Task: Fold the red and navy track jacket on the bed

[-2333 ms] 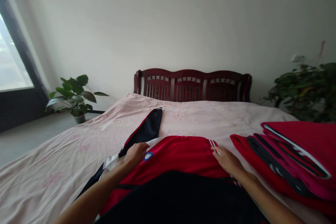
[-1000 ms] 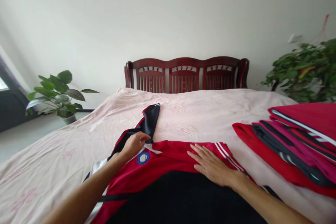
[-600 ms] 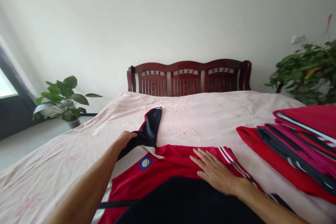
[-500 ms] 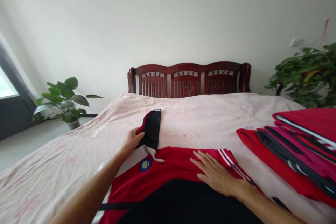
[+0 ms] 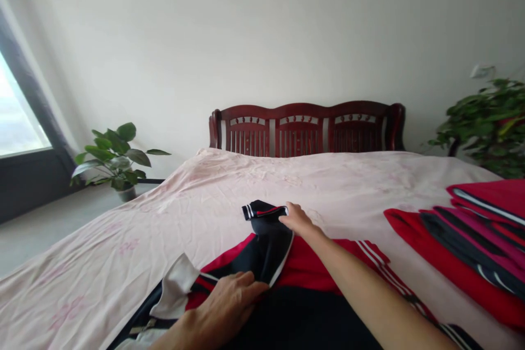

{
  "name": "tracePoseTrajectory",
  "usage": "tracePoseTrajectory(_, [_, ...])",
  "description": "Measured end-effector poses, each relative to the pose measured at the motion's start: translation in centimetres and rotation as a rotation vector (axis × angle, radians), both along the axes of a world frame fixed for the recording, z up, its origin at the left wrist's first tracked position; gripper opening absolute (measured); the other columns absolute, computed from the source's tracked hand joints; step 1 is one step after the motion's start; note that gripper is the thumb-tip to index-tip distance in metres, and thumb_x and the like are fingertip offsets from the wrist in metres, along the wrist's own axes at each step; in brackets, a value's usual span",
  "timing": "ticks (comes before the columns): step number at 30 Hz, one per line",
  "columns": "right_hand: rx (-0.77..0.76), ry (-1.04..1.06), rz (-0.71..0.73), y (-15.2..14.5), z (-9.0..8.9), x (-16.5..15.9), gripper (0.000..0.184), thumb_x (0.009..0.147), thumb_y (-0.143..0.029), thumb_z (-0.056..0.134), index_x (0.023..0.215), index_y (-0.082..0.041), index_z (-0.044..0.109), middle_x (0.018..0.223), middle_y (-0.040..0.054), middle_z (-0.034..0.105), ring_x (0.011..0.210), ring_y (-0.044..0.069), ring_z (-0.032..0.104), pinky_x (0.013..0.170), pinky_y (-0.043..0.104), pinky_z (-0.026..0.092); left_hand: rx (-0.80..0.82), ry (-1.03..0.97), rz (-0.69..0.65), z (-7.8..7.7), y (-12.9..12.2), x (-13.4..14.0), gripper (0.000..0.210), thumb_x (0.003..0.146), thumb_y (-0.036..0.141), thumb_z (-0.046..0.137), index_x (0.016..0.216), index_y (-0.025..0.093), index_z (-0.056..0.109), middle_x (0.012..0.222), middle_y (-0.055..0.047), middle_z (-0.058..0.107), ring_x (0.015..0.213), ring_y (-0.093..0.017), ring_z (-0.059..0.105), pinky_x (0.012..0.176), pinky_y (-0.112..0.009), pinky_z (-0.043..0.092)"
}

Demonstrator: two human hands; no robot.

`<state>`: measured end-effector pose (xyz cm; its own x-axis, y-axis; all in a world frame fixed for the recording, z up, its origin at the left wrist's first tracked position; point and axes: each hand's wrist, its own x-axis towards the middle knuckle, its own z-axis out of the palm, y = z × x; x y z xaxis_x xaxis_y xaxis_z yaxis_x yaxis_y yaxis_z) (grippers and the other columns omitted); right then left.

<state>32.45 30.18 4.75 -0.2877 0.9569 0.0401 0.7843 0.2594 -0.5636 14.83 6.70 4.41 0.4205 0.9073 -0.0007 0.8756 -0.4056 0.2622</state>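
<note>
A red, black and white track jacket [image 5: 320, 268] lies on the bed in front of me, with a white collar-like flap [image 5: 176, 284] at its left. My right hand [image 5: 298, 221] pinches the dark sleeve [image 5: 268, 246] close to its striped cuff, which is folded over to the left. Lower down, my left hand [image 5: 232, 303] lies palm down where that sleeve meets the jacket body; its fingers rest on the cloth and its thumb is hidden. Black cloth fills the bottom middle, partly behind my forearms.
Folded red, magenta and dark clothes [image 5: 463, 251] are piled at the right on the pink floral bedsheet [image 5: 135, 262]. Beyond stands a dark wooden headboard [image 5: 299, 131]. Potted plants stand on the left [image 5: 118, 158] and on the right [image 5: 488, 126].
My right hand has left the red part and now holds the dark sleeve. The sleeve has swung over the jacket. My left hand has let go of it and come down nearer.
</note>
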Motion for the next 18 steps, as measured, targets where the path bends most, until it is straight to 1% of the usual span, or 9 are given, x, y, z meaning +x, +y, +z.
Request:
tracePoseTrajectory(2, [0.04,-0.03,-0.029,0.9,-0.7,-1.0,0.063,0.077,-0.018,0.06,0.139,-0.017,0.048,0.149,0.0209,0.043,0.135,0.038,0.042,0.105,0.051,0.039,-0.002,-0.007,-0.015,0.2,-0.4,-0.4,0.041,0.093,0.016,0.045,0.126,0.036,0.058,0.104,-0.001,0.067,0.094,-0.019,0.064,0.079,-0.029,0.047])
tracePoseTrajectory(4, [0.056,-0.027,-0.014,1.7,-1.3,-1.8,0.068,0.075,-0.013,0.061,0.14,-0.022,0.047,0.15,0.0165,0.042,0.139,0.035,0.037,0.109,0.049,0.035,0.001,-0.016,-0.039,0.3,-0.8,-0.8,0.042,0.091,0.016,0.048,0.127,0.037,0.058,0.105,-0.001,0.067,0.095,-0.019,0.063,0.079,-0.029,0.047])
tracePoseTrajectory(5, [0.047,-0.015,-0.002,2.0,-1.6,-2.2,0.064,0.074,-0.014,0.062,0.136,-0.023,0.051,0.145,0.0144,0.049,0.137,0.034,0.041,0.109,0.047,0.036,0.005,-0.016,-0.056,0.3,-0.9,-1.0,0.043,0.09,0.016,0.05,0.127,0.037,0.057,0.105,-0.001,0.067,0.096,-0.019,0.063,0.079,-0.029,0.046])
tracePoseTrajectory(7, [0.013,0.032,-0.005,2.5,-1.9,-2.9,0.046,0.073,-0.014,0.063,0.118,-0.024,0.064,0.127,0.0107,0.064,0.127,0.031,0.052,0.105,0.045,0.039,0.017,-0.009,-0.078,0.3,-1.2,-1.6,0.046,0.089,0.015,0.051,0.129,0.038,0.056,0.105,0.0,0.067,0.095,-0.019,0.063,0.079,-0.029,0.046])
tracePoseTrajectory(10, [-0.013,0.197,-0.112,3.3,-1.4,-2.6,0.017,0.075,-0.018,0.06,0.088,-0.022,0.07,0.104,0.0075,0.072,0.114,0.029,0.06,0.099,0.042,0.044,0.08,0.031,-0.018,0.3,-1.5,-3.2,0.05,0.084,0.01,0.052,0.127,0.036,0.057,0.102,-0.001,0.068,0.092,-0.02,0.063,0.079,-0.032,0.045])
tracePoseTrajectory(12, [-0.007,0.377,-0.229,3.9,-0.2,-0.8,0.013,0.078,-0.023,0.056,0.083,-0.021,0.068,0.097,0.0076,0.073,0.109,0.028,0.062,0.092,0.038,0.049,0.154,0.059,0.061,0.5,-1.3,-4.9,0.049,0.082,0.008,0.054,0.124,0.032,0.059,0.1,-0.002,0.069,0.091,-0.022,0.062,0.081,-0.035,0.043])
tracePoseTrajectory(15, [-0.023,0.7,-0.43,3.7,2.0,4.5,0.018,0.082,-0.029,0.051,0.087,-0.02,0.066,0.086,0.0054,0.072,0.09,0.023,0.067,0.075,0.03,0.056,0.212,0.065,0.105,1.1,-0.7,-8.0,0.021,0.088,0.017,0.056,0.104,0.027,0.066,0.09,-0.002,0.069,0.086,-0.022,0.061,0.082,-0.036,0.041])
tracePoseTrajectory(16, [-0.039,0.803,-0.5,2.9,2.5,6.8,0.018,0.083,-0.029,0.05,0.09,-0.021,0.064,0.08,0.0038,0.071,0.082,0.021,0.068,0.069,0.029,0.057,0.212,0.056,0.098,1.3,-0.3,-8.9,0.014,0.091,0.021,0.055,0.097,0.026,0.066,0.087,-0.002,0.068,0.083,-0.021,0.061,0.081,-0.036,0.04])
tracePoseTrajectory(18, [-0.082,0.973,-0.634,0.5,3.0,11.3,0.014,0.084,-0.025,0.05,0.093,-0.022,0.061,0.069,0.0006,0.066,0.065,0.017,0.066,0.059,0.028,0.057,0.218,0.046,0.071,1.9,0.3,-10.3,0.016,0.095,0.028,0.052,0.087,0.024,0.065,0.082,-0.002,0.067,0.081,-0.02,0.06,0.079,-0.034,0.039])
